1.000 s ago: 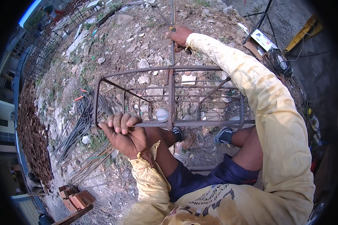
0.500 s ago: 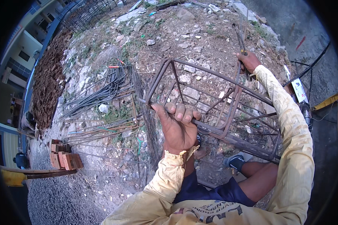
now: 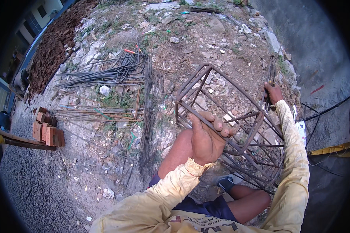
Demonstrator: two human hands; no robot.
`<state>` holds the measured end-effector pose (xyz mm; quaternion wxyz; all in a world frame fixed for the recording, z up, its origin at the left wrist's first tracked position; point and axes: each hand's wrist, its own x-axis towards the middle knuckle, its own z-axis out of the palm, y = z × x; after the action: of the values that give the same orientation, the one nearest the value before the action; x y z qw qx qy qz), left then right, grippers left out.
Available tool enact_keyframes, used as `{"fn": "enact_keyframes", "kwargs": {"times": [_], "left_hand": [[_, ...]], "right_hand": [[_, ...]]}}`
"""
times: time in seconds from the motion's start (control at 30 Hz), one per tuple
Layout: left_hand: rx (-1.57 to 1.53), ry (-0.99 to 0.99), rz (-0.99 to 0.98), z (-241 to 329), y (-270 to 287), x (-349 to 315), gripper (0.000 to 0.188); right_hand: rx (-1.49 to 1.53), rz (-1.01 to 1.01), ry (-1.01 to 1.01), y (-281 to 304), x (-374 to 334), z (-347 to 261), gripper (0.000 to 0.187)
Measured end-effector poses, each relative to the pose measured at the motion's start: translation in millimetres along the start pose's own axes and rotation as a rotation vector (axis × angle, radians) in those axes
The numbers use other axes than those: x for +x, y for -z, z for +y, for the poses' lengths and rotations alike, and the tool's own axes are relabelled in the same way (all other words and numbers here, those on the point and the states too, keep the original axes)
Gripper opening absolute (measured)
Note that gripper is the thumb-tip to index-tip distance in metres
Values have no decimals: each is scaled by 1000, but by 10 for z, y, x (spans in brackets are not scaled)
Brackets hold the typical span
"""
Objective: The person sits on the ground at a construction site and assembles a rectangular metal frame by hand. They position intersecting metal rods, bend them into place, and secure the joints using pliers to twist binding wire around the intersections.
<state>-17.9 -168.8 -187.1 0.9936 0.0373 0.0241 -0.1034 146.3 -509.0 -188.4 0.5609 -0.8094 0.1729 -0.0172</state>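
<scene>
My left hand (image 3: 209,140) is closed around a bar of a rusty rebar cage (image 3: 256,134), near its end frame. The cage is a long box of bars joined by square stirrups, tilted and reaching toward my legs at the lower right. My right hand (image 3: 274,93) is closed beyond the cage's far right side, holding a slim dark metal hand tool (image 3: 270,73). Its exact kind is hard to make out, and thin wire seems to lie along it. The fingers of that hand are partly hidden.
Bent rebar pieces (image 3: 116,72) and a bundle of thin tie wire (image 3: 147,116) lie on the rubble to the left. A stack of red bricks (image 3: 48,130) stands beside grey gravel (image 3: 35,182). A black bar frame (image 3: 319,112) with yellow cloth (image 3: 330,149) is at the right.
The rebar cage's near end has tilted and shifted to the right in view, with my left hand still on it. My right hand is lower and further right. The view has turned somewhat.
</scene>
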Motion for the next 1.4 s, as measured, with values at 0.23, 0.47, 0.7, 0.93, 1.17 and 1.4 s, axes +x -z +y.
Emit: {"fn": "enact_keyframes", "kwargs": {"times": [0.23, 0.47, 0.7, 0.93, 1.17, 1.4], "left_hand": [[-85, 19, 23, 47, 14, 40, 55], [-146, 21, -63, 140, 68, 43, 56], [-145, 61, -18, 220, 40, 56, 57], [-72, 66, -41, 191, 9, 51, 52], [-56, 122, -142, 285, 67, 45, 48], [-47, 119, -234, 321, 141, 65, 46]], "right_hand": [[-29, -19, 35, 68, -36, 32, 30], [86, -7, 19, -52, -124, -39, 23], [143, -27, 22, -54, -166, -82, 24], [-110, 36, 41, -68, -138, -135, 28], [-357, 110, 90, -101, -211, -190, 36], [-313, 112, 78, -140, -120, -131, 39]]}}
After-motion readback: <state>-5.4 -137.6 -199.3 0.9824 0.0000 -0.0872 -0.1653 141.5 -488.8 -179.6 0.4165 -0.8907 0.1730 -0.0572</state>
